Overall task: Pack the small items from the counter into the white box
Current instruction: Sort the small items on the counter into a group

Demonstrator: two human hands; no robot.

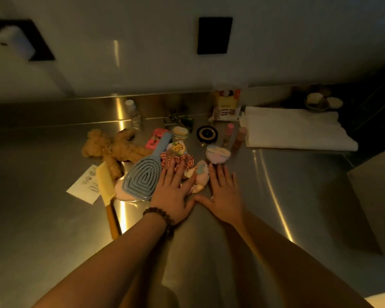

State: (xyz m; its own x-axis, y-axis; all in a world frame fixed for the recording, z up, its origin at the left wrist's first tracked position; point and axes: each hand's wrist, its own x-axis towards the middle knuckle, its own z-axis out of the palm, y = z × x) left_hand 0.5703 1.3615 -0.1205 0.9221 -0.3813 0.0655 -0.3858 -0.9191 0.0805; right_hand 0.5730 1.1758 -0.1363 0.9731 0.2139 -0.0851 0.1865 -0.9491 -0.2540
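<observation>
Two bare forearms reach forward over the steel worktop [53, 218], both grips released, fingers spread flat. The white box [298, 127] lies at the far right of the worktop, well apart from both hands. The left hand [172, 192] rests on a red checked scrunchie [176, 160], just beside a blue hairbrush [143, 176]. The right hand [226, 194] lies palm down near a pastel pouch [217, 153]. A plush bear [111, 147] sprawls to the left.

Box [373, 196] cut off at right
</observation>
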